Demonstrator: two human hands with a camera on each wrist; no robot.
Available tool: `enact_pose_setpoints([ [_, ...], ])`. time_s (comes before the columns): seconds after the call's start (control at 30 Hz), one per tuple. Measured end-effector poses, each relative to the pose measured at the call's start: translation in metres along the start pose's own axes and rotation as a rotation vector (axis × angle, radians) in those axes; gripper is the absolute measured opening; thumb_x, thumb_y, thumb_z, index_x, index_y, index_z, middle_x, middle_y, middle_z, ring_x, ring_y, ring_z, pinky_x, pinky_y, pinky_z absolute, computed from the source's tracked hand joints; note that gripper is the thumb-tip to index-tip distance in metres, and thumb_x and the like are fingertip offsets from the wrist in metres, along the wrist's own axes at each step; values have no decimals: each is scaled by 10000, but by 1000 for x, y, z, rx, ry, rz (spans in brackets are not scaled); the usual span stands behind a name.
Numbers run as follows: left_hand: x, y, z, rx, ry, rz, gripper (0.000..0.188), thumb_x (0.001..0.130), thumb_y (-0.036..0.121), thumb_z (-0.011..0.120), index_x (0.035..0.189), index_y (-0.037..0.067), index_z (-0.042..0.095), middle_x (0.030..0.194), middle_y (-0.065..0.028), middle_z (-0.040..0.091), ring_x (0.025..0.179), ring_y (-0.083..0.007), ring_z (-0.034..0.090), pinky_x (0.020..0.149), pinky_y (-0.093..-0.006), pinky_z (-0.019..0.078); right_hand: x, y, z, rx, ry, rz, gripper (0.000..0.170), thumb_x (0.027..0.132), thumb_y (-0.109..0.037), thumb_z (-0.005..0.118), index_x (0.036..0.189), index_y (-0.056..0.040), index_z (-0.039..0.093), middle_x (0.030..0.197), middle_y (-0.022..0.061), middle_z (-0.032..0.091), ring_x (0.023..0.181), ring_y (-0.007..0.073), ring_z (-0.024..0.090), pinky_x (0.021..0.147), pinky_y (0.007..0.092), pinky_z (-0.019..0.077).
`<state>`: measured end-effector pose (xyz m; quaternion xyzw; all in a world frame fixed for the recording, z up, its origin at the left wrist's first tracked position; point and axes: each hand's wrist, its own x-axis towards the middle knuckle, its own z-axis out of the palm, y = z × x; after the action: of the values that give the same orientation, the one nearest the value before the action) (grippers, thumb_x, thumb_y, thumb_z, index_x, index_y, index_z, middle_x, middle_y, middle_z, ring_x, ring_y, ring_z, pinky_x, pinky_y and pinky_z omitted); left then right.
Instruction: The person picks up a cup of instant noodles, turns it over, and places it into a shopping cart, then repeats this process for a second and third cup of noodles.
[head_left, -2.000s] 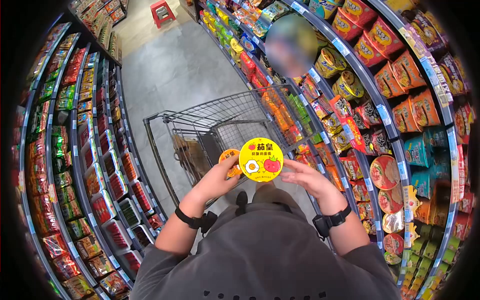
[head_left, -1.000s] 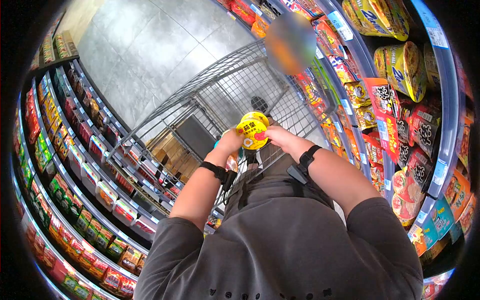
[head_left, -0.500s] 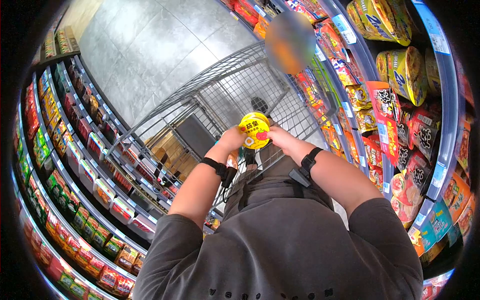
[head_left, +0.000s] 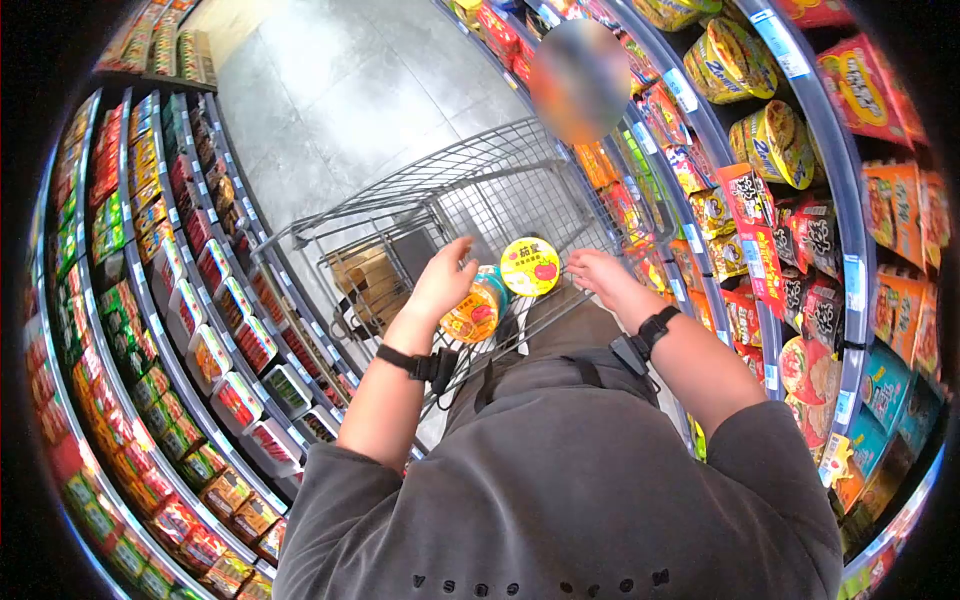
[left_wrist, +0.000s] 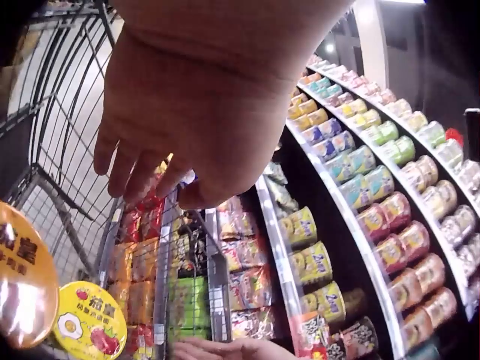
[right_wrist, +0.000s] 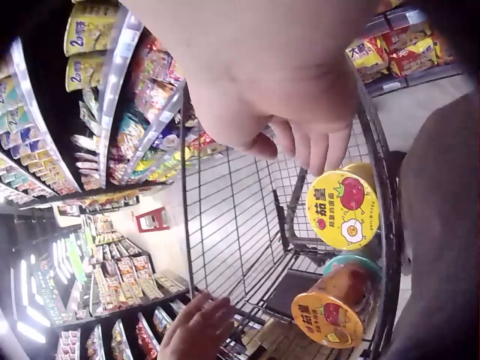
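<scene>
A yellow-lidded instant noodle cup (head_left: 530, 267) sits at the near end of the shopping cart (head_left: 440, 165), its lid printed with an egg and a tomato. Beside it, an orange-lidded noodle cup (right_wrist: 328, 320) lies tilted, with a teal-edged pack (right_wrist: 352, 262) showing next to it. My left hand (head_left: 445, 280) hovers over the orange-lidded cup, fingers loosely spread and holding nothing. To the right of the yellow lid, my right hand (head_left: 608, 278) hangs apart from it with relaxed fingers. In the right wrist view, its fingertips overlap the area just above the yellow lid.
Shelves of bagged noodles (head_left: 820, 320) and yellow noodle cups (head_left: 770, 145) rise close on the right. Another shelf of packets (head_left: 180, 420) runs along the left. A cardboard box (head_left: 375, 280) lies in the cart. Ahead, the grey tiled floor (head_left: 330, 90) extends.
Half a second ago both hands held the yellow-lidded cup between them. They have let go and moved apart to either side; the orange lid now shows under the left hand.
</scene>
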<state>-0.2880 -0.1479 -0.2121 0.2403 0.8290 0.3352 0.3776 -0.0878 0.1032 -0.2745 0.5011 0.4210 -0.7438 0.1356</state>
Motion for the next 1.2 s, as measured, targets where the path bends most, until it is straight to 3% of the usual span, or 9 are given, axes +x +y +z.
enact_pose_setpoints([
  [0.2,-99,-6,-51,-168,111,74,412,972,106,599,1358,-34,561,1326,-208,649,1241,-290,631,1048,-376,493,-87,-15,-18,91,-92,-121,378,996,-161,492,1337,-7,548,1317,180,630,1230,295,619,1051,435,473],
  [0.43,-181,-35,-64,-248,102,102,408,977,83,591,1369,-20,550,1287,-169,664,1200,-247,638,1011,-352,510,-161,56,-56,230,7,-192,369,983,-152,505,1322,-14,548,1301,177,634,1232,297,614,1041,426,477],
  [0.73,-179,-38,-17,-224,-105,131,396,993,82,563,1377,-12,547,1240,-142,670,1138,-221,638,998,-344,506,-260,152,-83,374,207,-229,345,970,-124,511,1297,-25,562,1259,153,648,1161,274,637,997,416,497],
  [0.8,-175,-27,-4,-170,-93,212,381,974,112,599,1330,-26,590,1171,-176,700,1072,-252,685,920,-351,543,-283,163,-86,395,239,-242,349,973,-121,504,1302,-20,560,1265,160,647,1160,278,639,995,424,499],
  [1.2,-160,58,34,44,-303,391,421,953,84,575,1366,3,562,1228,-167,686,1104,-242,672,953,-351,531,-355,263,-125,672,376,-436,346,979,-105,485,1301,-1,554,1290,192,638,1176,310,638,989,441,513],
])
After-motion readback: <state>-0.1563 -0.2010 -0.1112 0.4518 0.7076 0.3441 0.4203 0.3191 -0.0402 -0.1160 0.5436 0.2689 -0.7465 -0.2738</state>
